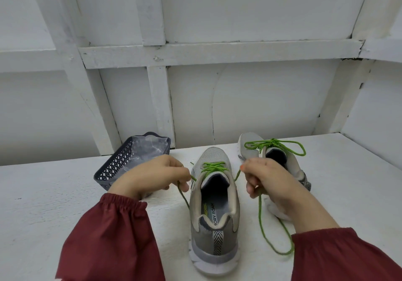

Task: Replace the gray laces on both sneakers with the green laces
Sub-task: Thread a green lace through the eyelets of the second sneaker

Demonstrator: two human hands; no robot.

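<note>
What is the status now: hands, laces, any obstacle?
Left hand and right hand each pinch one end of the green lace. Near sneaker laced, untied; far sneaker tied. Basket aside, left.

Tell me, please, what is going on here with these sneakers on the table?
A person in dark red sleeves is lacing the near gray sneaker with a green lace. The left hand pinches one loose end and the right hand grips the other, each drawn out sideways. The far sneaker already wears a tied green bow. A dark latticed basket sits at the left.
</note>
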